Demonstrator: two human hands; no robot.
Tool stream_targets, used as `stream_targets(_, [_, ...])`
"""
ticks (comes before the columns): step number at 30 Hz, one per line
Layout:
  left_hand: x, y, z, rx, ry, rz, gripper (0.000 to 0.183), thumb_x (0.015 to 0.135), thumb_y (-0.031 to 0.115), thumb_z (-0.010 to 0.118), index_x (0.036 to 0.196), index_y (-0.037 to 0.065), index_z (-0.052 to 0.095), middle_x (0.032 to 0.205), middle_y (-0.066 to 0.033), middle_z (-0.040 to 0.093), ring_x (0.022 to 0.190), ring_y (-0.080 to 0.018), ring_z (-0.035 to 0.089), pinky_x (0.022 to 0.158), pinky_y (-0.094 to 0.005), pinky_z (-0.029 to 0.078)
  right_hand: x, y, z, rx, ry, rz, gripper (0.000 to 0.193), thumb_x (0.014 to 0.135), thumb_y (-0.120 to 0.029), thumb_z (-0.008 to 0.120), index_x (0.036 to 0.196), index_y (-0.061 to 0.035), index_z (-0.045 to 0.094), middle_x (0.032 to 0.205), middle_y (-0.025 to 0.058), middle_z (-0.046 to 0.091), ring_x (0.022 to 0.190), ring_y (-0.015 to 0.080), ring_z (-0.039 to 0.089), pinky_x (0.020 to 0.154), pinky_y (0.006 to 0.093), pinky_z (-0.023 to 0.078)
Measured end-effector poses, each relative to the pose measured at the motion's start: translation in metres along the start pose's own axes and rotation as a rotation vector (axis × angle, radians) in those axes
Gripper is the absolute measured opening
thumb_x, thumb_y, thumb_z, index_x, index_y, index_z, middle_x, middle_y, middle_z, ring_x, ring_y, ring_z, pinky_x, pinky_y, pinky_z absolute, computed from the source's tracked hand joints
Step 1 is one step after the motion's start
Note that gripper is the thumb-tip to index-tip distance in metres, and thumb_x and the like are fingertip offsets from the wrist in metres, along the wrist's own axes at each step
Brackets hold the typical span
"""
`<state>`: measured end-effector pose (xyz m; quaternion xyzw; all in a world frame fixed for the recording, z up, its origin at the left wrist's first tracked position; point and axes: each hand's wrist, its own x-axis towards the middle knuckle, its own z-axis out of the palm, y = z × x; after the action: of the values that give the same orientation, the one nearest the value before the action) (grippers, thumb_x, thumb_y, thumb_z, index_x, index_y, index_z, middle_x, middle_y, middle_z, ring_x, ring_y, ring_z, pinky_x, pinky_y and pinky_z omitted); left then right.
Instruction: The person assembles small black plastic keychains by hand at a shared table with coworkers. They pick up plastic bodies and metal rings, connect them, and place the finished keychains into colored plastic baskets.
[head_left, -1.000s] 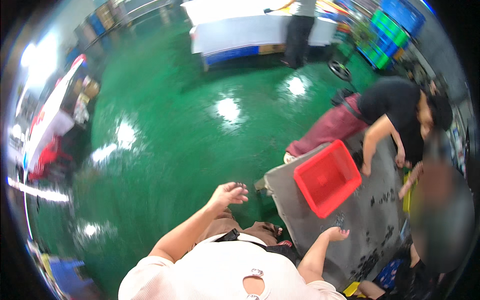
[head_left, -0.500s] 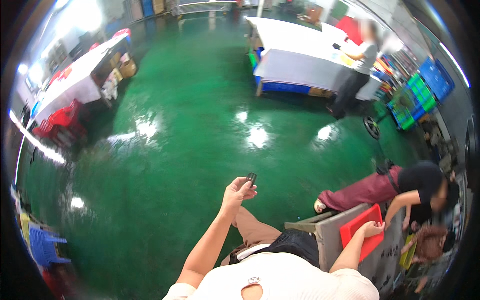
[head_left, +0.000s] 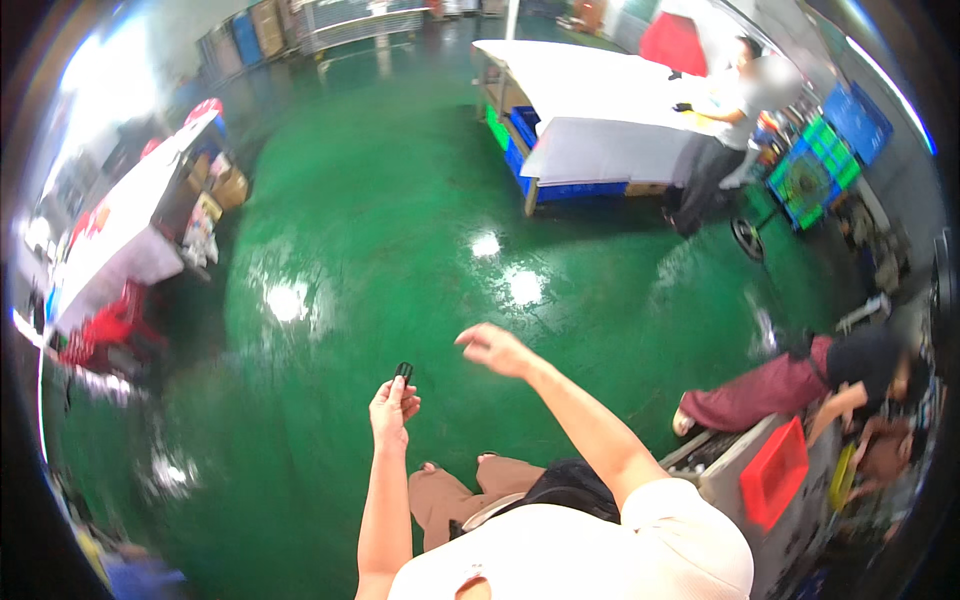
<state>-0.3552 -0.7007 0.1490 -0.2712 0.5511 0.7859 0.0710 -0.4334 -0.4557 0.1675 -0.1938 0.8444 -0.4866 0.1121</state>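
Observation:
My left hand [head_left: 392, 408] is raised over the green floor, fingers closed around a small dark, oblong object [head_left: 403, 371] that looks like black plastic. Its exact kind is too small to make out. My right hand [head_left: 497, 350] reaches across in front of me, to the right of the left one and a little farther out. Its fingers stretch loosely to the left with nothing in them, and it does not touch the dark object.
At my right, a red tray [head_left: 774, 474] lies on a grey worktable [head_left: 725, 475], where a person [head_left: 770, 380] in dark red trousers bends over. A white-covered table [head_left: 620, 145] with another person beside it stands far right. Red stools [head_left: 115, 328] flank a table [head_left: 120, 225] at left.
My right hand has left the red tray and swung forward over the floor. My left hand has shifted left, still gripping the small dark object. The view has turned somewhat.

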Motion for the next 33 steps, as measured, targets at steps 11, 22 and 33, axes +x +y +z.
stream_targets(11, [0.134,0.028,0.193,0.327,-0.708,-0.237,0.019,0.091,0.026,0.055,0.098,0.009,0.056,0.091,-0.0034,0.066,0.071,-0.0108,0.06,0.065,-0.0273,0.049,-0.246,0.202,-0.043,-0.385,0.409,1.042,0.024,0.078,-0.02,0.057,0.097,-0.0077,0.066,0.1,0.0139,0.065,0.093,0.0269,0.062,0.082,0.0375,0.049])
stream_targets(22, [0.2,0.006,0.472,0.555,-1.067,-0.601,0.017,0.093,0.022,0.052,0.097,0.006,0.054,0.095,-0.0071,0.066,0.074,-0.0121,0.062,0.068,-0.0249,0.05,-0.217,0.354,-0.216,-0.013,0.593,1.041,0.028,0.081,-0.017,0.061,0.106,-0.0055,0.063,0.086,0.0071,0.067,0.073,0.0132,0.062,0.066,0.0293,0.051])
stream_targets(33, [0.436,0.024,0.748,0.496,-0.822,-0.386,0.013,0.091,0.019,0.055,0.093,0.007,0.054,0.086,-0.0065,0.066,0.067,-0.0114,0.061,0.058,-0.0229,0.049,-0.104,0.473,-0.473,0.074,1.011,1.039,0.019,0.083,-0.013,0.057,0.1,-0.007,0.064,0.079,0.0068,0.066,0.067,0.0147,0.061,0.062,0.0299,0.05])
